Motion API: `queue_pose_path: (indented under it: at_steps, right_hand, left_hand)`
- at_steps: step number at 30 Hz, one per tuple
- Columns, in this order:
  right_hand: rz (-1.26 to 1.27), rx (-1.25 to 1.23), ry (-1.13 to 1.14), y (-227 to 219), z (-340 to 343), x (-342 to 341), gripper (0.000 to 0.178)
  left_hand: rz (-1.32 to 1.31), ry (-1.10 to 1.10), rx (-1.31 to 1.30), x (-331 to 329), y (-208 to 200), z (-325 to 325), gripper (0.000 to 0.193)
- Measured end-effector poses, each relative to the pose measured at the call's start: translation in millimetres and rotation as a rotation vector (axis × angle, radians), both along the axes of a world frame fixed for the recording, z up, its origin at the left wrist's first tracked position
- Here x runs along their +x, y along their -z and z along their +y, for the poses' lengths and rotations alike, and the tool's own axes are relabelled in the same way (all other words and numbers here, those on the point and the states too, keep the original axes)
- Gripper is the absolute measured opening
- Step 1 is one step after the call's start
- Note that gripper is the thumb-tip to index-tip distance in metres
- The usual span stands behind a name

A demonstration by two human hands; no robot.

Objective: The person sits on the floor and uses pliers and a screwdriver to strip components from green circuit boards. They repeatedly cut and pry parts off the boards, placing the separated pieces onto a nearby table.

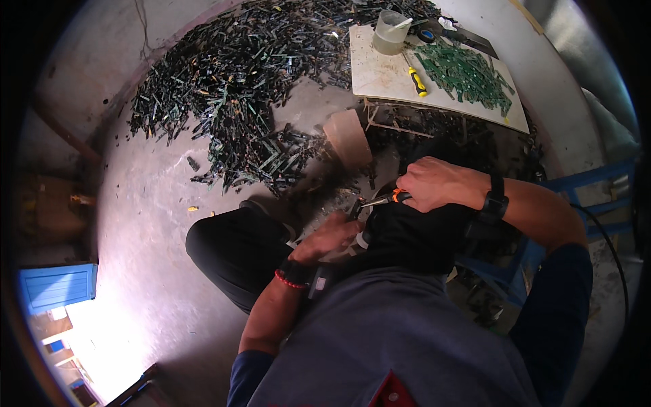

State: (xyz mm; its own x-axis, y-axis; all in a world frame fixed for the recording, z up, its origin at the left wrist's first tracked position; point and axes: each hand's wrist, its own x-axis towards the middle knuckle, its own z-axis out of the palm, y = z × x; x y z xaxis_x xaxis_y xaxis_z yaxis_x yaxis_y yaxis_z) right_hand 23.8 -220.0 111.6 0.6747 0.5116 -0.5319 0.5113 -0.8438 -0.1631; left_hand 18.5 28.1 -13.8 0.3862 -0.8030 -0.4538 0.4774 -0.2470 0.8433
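Observation:
My right hand point(434, 184) is closed around the orange handles of a pair of pliers point(377, 201), above my right thigh. The metal jaws point left toward a small dark strip point(356, 207). That strip is pinched in the fingers of my left hand point(332, 235), between my knees. The pliers' tip is at or right beside the strip; whether it grips the strip I cannot tell. Parts of my left fingers are hard to make out against the dark background.
A large heap of dark and green strips point(230, 88) covers the floor ahead. On a low pale table point(380, 78) at far right are green strips point(468, 74), a yellow-black screwdriver point(417, 83), a cup of liquid point(388, 42) and a blue roll point(426, 35). Cardboard point(348, 139) lies nearer.

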Motion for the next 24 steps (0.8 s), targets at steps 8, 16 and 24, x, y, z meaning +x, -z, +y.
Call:
queue_pose_path:
  at_steps: [8, 16, 24]
  right_hand:
    - [0.588, 0.196, 0.462, 0, -2, 7, 0.032]
    - [0.988, 0.751, 0.815, 36, 10, -10, 0.023]
    - [1.196, 1.271, 1.112, 78, 53, -49, 0.020]
  left_hand:
    - [0.187, -0.002, -0.248, 6, -13, 13, 0.022]
    - [0.461, -0.222, -0.288, 5, -3, 18, 0.032]
    - [0.433, -0.381, -0.287, 15, 1, 16, 0.034]
